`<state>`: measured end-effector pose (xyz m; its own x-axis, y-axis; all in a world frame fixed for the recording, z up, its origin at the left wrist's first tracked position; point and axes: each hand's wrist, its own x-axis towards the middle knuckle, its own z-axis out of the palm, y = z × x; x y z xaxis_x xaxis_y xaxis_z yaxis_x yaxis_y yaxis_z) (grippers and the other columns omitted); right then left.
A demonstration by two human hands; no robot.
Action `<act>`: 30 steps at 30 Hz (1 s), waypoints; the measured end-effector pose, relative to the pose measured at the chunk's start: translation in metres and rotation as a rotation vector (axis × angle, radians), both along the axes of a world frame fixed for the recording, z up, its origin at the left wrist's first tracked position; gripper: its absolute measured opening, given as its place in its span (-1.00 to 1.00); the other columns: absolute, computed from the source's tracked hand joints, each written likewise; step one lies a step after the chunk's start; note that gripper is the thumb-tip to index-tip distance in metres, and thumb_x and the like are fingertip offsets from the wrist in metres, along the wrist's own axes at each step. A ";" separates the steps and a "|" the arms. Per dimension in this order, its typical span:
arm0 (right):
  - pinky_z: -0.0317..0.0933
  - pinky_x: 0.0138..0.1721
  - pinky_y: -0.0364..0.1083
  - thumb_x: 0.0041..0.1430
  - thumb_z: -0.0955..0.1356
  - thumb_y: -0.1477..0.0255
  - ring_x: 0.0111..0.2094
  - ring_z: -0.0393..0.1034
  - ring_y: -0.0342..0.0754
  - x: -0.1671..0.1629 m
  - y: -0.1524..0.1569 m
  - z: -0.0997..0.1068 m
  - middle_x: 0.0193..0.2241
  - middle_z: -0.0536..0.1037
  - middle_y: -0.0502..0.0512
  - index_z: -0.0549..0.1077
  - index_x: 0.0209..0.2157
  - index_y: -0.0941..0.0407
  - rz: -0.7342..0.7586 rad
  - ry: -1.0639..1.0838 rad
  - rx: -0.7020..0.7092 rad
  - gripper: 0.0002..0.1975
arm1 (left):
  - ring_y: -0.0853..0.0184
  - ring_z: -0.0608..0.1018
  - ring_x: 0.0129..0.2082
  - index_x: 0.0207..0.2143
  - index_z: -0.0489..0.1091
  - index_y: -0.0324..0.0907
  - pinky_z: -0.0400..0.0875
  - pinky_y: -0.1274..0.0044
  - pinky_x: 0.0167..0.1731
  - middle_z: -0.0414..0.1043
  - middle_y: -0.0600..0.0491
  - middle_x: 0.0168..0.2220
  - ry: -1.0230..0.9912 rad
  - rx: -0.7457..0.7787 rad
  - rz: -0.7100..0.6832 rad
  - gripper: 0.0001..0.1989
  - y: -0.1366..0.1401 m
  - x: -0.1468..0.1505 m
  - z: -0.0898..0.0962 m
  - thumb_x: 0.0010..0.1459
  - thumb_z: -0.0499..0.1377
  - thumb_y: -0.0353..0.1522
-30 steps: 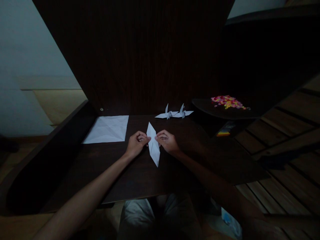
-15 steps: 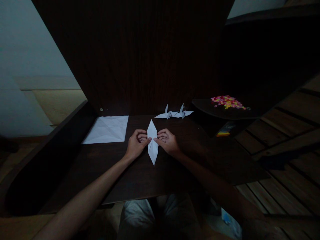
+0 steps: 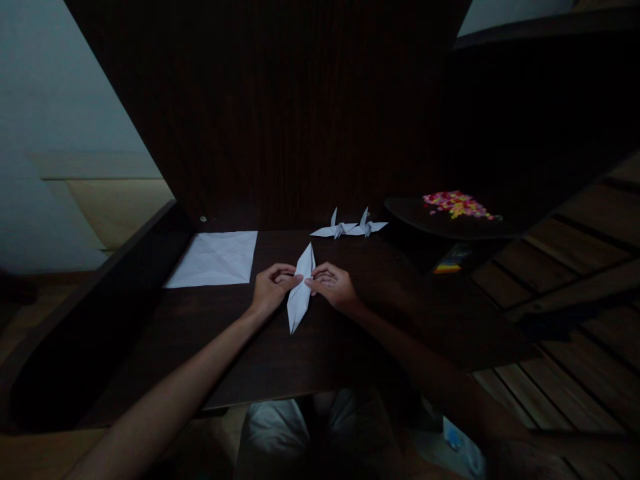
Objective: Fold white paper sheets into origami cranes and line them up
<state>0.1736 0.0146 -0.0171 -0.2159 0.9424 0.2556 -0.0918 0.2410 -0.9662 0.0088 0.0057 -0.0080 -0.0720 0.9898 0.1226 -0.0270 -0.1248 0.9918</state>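
Observation:
A long, pointed piece of folded white paper [image 3: 299, 307] is held above the dark desk, tilted with its upper tip to the right. My left hand [image 3: 273, 288] pinches its left side at the middle, thumb on top. From the right side my right hand [image 3: 336, 285] grips the same folded paper, thumb near the centre and fingers curled behind the edge. Two folded paper cranes [image 3: 338, 229] stand side by side at the back of the desk, beyond my right hand. A creased white paper sheet [image 3: 215, 259] lies flat to the left of my left hand.
The dark wooden desk [image 3: 240, 373] has a raised side panel [image 3: 100, 313] on the left and a tall back panel [image 3: 280, 120]. At the right, a rounded shelf [image 3: 415, 217] bears a heap of small pink, red and yellow pieces [image 3: 459, 204]. Slatted wood lies further right.
The folded paper has turned clockwise, its top tip moving right and its bottom tip left. Both hands keep their pinch, and my right thumb has shifted slightly left.

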 end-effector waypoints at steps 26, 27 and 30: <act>0.23 -0.62 -0.18 -0.23 0.49 0.26 -0.65 0.32 -0.19 0.000 0.004 0.002 -0.65 0.38 -0.10 0.31 -0.53 0.12 -0.063 0.043 -0.040 -0.66 | 0.45 0.48 -0.48 -0.49 0.39 -0.25 0.41 0.60 -0.44 0.43 0.07 -0.41 -0.025 0.078 -0.054 -0.71 -0.006 0.005 0.002 -0.27 0.39 -0.35; 0.23 -0.62 -0.18 -0.22 0.49 0.26 -0.65 0.31 -0.19 0.000 0.004 0.002 -0.65 0.38 -0.09 0.31 -0.53 0.12 -0.068 0.039 -0.039 -0.66 | 0.45 0.48 -0.47 -0.50 0.38 -0.26 0.41 0.60 -0.44 0.43 0.06 -0.39 -0.025 0.086 -0.054 -0.71 -0.006 0.005 0.002 -0.27 0.39 -0.34; 0.22 -0.62 -0.17 -0.20 0.47 0.26 -0.64 0.30 -0.18 0.000 0.005 0.001 -0.65 0.37 -0.09 0.31 -0.53 0.11 -0.094 0.023 -0.028 -0.69 | 0.43 0.49 -0.45 -0.49 0.39 -0.26 0.45 0.57 -0.41 0.42 0.03 -0.34 -0.022 0.102 -0.058 -0.71 -0.008 0.006 0.003 -0.27 0.39 -0.33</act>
